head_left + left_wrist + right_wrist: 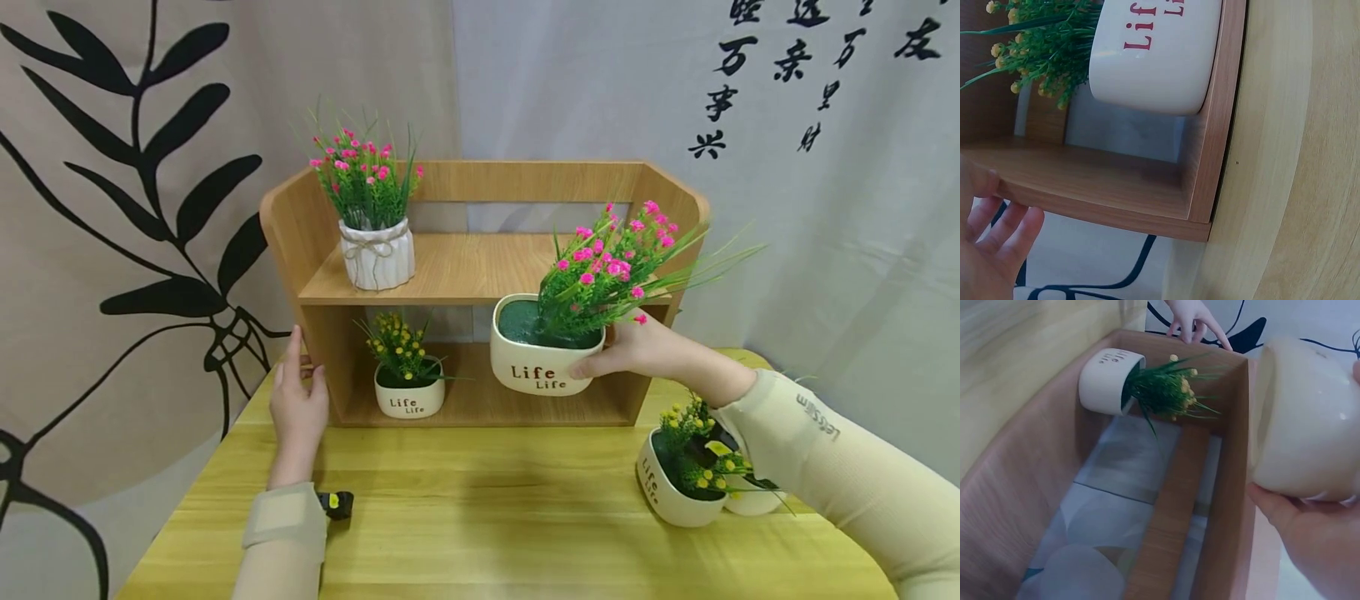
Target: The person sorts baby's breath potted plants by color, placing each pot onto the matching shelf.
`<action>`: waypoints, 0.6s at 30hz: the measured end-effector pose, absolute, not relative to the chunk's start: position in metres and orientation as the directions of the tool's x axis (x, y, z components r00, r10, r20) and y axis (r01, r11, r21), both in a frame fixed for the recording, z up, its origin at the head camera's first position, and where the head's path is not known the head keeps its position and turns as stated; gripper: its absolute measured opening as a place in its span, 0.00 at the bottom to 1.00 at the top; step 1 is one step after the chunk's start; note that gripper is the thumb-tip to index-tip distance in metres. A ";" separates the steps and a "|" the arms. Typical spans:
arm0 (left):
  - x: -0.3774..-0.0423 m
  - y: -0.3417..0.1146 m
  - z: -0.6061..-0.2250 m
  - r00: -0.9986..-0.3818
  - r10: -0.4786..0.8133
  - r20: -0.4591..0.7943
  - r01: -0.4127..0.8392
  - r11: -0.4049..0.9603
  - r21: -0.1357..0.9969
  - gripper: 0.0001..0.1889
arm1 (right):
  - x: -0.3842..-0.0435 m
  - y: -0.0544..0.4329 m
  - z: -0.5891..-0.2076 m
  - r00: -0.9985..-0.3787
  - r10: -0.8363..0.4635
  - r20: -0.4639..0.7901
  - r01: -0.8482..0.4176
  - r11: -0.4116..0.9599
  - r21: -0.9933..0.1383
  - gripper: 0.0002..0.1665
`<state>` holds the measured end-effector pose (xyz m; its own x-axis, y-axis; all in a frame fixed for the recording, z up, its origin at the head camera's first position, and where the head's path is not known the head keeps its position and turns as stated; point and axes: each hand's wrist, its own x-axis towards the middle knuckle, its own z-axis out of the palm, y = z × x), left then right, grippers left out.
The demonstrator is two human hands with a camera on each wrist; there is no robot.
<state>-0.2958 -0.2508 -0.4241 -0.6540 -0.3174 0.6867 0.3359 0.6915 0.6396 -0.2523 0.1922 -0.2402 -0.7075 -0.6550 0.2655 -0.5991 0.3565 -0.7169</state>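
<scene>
My right hand (pixel 626 354) holds a white "Life" flower pot (pixel 542 367) with pink flowers by its right side, thumb on the front. The pot is raised before the shelf's right half, its plant leaning right. In the right wrist view the pale pot (pixel 1316 419) fills the right side. My left hand (pixel 298 404) rests against the left side panel of the wooden shelf (pixel 465 296), fingers on the outer face; the left wrist view shows the thumb at its edge. Inside the lower compartment, at left, stands a "Life" pot with yellow flowers (pixel 408 398).
A white pot tied with twine (pixel 378 258), holding pink flowers, stands on the upper shelf at left. Two more pots with yellow flowers (pixel 678 492) stand on the table at right, one partly hidden. A strapped wrist device (pixel 337 504) sits by the left wrist.
</scene>
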 end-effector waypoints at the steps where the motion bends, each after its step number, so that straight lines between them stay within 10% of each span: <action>1: -0.296 -0.251 -0.424 -0.655 -0.319 0.686 0.336 0.690 0.642 0.40 | -0.253 0.192 -0.238 -0.711 -0.655 0.257 -0.597 0.368 -0.713 0.40; 18: -0.293 -0.248 -0.421 -0.664 -0.331 0.670 0.315 0.689 0.652 0.39 | -0.279 0.181 -0.203 -0.802 -0.576 0.157 -0.515 0.535 -0.669 0.44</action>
<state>-0.2932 -0.2481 -0.4214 -0.6644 -0.3310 0.6701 0.3146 0.6895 0.6525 -0.2785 0.1807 -0.2029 -0.8023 -0.5758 0.1571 -0.5152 0.5351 -0.6695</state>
